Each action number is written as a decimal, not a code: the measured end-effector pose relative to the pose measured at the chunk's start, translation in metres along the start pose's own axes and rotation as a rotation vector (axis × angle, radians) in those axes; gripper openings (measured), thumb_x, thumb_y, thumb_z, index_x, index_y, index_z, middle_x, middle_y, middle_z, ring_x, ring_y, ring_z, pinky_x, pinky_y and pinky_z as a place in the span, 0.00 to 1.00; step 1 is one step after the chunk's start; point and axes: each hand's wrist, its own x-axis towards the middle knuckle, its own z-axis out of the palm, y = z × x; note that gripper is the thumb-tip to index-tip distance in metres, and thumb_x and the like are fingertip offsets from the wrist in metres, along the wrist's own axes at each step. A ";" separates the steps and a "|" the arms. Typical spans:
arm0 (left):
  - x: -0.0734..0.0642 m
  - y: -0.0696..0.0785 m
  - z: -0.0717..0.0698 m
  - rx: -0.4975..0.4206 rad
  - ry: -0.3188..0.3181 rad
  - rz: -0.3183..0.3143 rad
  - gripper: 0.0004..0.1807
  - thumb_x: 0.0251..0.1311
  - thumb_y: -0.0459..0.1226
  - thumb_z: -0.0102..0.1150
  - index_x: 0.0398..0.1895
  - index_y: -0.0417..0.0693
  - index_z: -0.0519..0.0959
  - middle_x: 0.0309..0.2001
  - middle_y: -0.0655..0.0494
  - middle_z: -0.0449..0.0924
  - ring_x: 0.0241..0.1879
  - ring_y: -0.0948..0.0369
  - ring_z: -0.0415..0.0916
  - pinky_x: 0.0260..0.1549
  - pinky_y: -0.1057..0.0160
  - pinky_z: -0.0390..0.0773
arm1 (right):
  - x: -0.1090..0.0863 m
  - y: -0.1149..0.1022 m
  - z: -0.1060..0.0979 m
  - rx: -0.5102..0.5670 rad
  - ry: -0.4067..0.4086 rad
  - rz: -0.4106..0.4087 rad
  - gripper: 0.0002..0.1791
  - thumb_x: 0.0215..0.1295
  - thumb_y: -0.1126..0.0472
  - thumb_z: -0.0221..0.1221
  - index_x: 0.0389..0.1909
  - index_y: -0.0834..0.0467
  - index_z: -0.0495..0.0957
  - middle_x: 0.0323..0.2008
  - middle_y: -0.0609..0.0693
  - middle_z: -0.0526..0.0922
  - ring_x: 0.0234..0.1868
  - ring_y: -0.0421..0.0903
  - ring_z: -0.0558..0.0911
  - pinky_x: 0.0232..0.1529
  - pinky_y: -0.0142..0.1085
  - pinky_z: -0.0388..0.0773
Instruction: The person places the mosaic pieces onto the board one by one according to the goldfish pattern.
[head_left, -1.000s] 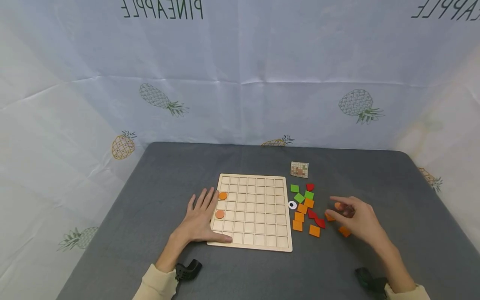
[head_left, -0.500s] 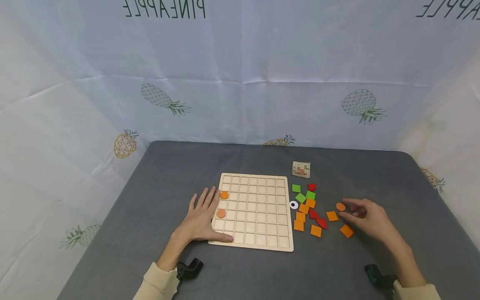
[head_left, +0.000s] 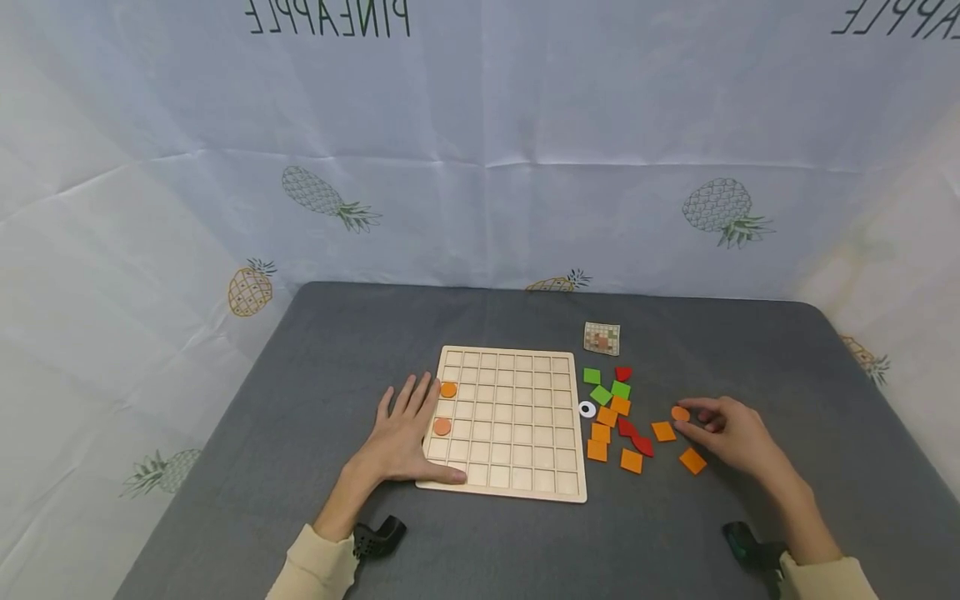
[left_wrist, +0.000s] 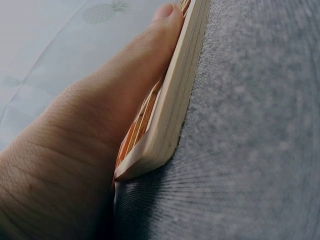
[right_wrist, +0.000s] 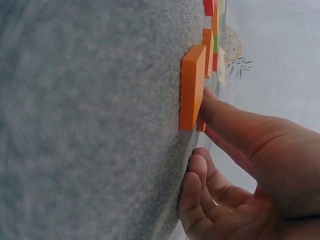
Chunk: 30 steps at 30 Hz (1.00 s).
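A pale wooden grid board (head_left: 517, 425) lies on the dark table. My left hand (head_left: 397, 437) rests over its left side with fingers spread and the thumb along the near edge; in the left wrist view the thumb (left_wrist: 145, 47) presses the rim. Two orange discs, an upper one (head_left: 448, 389) and a lower one (head_left: 442, 427), sit in the board's left column. To the right of the board, my right hand (head_left: 738, 433) pinches another orange disc (head_left: 680, 413) between thumb and index finger, at table level. An orange square (head_left: 692, 461) lies just below that hand, and another orange square (head_left: 663, 432) beside its thumb.
Between the board and my right hand lie several orange squares (head_left: 631, 461), green squares (head_left: 601, 395), red pieces (head_left: 642, 447) and a white ring-like disc with a dark centre (head_left: 587, 409). A small patterned card (head_left: 602, 339) lies behind them. A pineapple-print cloth (head_left: 480, 208) hangs behind the table.
My right hand has drawn back slightly to the right, so the orange disc shows at its fingertips rather than deeper between thumb and fingers. My left hand stays on the board.
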 end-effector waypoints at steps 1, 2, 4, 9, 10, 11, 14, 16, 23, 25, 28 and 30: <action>0.000 0.000 0.000 0.001 0.000 0.001 0.82 0.44 0.75 0.73 0.90 0.39 0.42 0.90 0.35 0.37 0.89 0.33 0.34 0.81 0.22 0.36 | 0.000 0.000 0.000 0.001 0.002 -0.006 0.20 0.69 0.60 0.73 0.57 0.68 0.87 0.43 0.61 0.85 0.34 0.35 0.77 0.35 0.30 0.78; 0.000 0.000 0.001 0.000 0.000 0.001 0.82 0.44 0.75 0.73 0.90 0.39 0.42 0.90 0.35 0.37 0.89 0.33 0.34 0.81 0.22 0.36 | 0.000 0.000 0.001 -0.001 0.004 -0.009 0.20 0.69 0.60 0.73 0.56 0.68 0.88 0.42 0.60 0.85 0.34 0.35 0.76 0.34 0.30 0.78; 0.000 -0.001 0.001 -0.002 0.001 0.002 0.82 0.43 0.75 0.73 0.90 0.38 0.42 0.90 0.35 0.37 0.89 0.33 0.34 0.81 0.22 0.36 | 0.000 0.000 0.002 -0.010 0.012 -0.013 0.19 0.69 0.61 0.73 0.55 0.68 0.88 0.42 0.60 0.85 0.33 0.35 0.76 0.34 0.30 0.77; 0.001 -0.001 0.001 -0.004 -0.006 0.001 0.82 0.43 0.75 0.73 0.90 0.39 0.41 0.90 0.35 0.36 0.89 0.33 0.33 0.81 0.22 0.36 | 0.001 -0.003 0.005 -0.033 0.040 -0.020 0.17 0.68 0.62 0.73 0.52 0.68 0.88 0.39 0.60 0.85 0.33 0.40 0.79 0.33 0.32 0.78; 0.001 -0.001 0.001 -0.002 -0.008 0.000 0.83 0.43 0.75 0.74 0.90 0.39 0.41 0.90 0.35 0.36 0.89 0.33 0.33 0.81 0.22 0.36 | 0.001 -0.004 0.005 -0.038 0.047 -0.021 0.16 0.68 0.62 0.74 0.51 0.69 0.88 0.39 0.60 0.85 0.33 0.42 0.80 0.33 0.33 0.79; 0.001 -0.002 0.001 0.000 -0.009 0.002 0.83 0.42 0.74 0.74 0.90 0.39 0.41 0.90 0.35 0.35 0.89 0.33 0.33 0.81 0.22 0.36 | 0.001 -0.005 0.005 -0.040 0.050 -0.022 0.16 0.68 0.62 0.73 0.51 0.69 0.88 0.39 0.61 0.85 0.33 0.44 0.81 0.33 0.34 0.80; 0.001 -0.003 0.000 0.007 -0.017 0.013 0.85 0.38 0.72 0.78 0.90 0.38 0.41 0.90 0.35 0.35 0.89 0.33 0.33 0.81 0.22 0.37 | 0.002 -0.008 0.006 -0.049 0.055 -0.015 0.16 0.69 0.62 0.73 0.50 0.70 0.88 0.39 0.62 0.85 0.33 0.48 0.84 0.33 0.38 0.83; 0.000 -0.003 0.000 0.010 -0.024 0.024 0.87 0.34 0.71 0.81 0.90 0.38 0.42 0.90 0.35 0.35 0.89 0.32 0.34 0.81 0.22 0.37 | 0.001 -0.009 0.006 -0.045 0.049 -0.007 0.16 0.69 0.62 0.72 0.50 0.70 0.87 0.40 0.63 0.85 0.34 0.50 0.84 0.34 0.40 0.84; -0.002 -0.002 0.000 0.012 -0.029 0.032 0.88 0.32 0.72 0.82 0.90 0.39 0.41 0.90 0.37 0.35 0.89 0.33 0.32 0.81 0.23 0.35 | -0.001 -0.010 0.007 -0.028 0.043 0.000 0.16 0.71 0.62 0.71 0.50 0.70 0.88 0.41 0.65 0.86 0.36 0.51 0.86 0.34 0.42 0.86; -0.002 -0.002 0.000 0.013 -0.028 0.023 0.88 0.33 0.73 0.81 0.90 0.40 0.41 0.90 0.38 0.34 0.89 0.34 0.31 0.82 0.23 0.34 | -0.001 -0.010 0.007 -0.026 0.044 0.000 0.16 0.71 0.61 0.71 0.50 0.70 0.88 0.42 0.65 0.86 0.36 0.52 0.86 0.35 0.44 0.87; -0.001 -0.001 0.000 0.020 -0.018 0.018 0.88 0.33 0.73 0.80 0.90 0.39 0.41 0.90 0.37 0.35 0.89 0.34 0.32 0.81 0.23 0.35 | -0.001 -0.011 0.006 -0.024 0.048 -0.001 0.16 0.71 0.60 0.71 0.50 0.69 0.89 0.42 0.66 0.86 0.36 0.52 0.86 0.35 0.45 0.87; -0.001 0.000 0.000 0.024 -0.022 0.015 0.88 0.34 0.73 0.79 0.90 0.39 0.41 0.90 0.37 0.35 0.89 0.34 0.32 0.81 0.23 0.35 | -0.002 -0.013 0.006 -0.025 0.054 0.005 0.16 0.71 0.59 0.71 0.49 0.69 0.89 0.42 0.65 0.87 0.36 0.51 0.86 0.34 0.42 0.86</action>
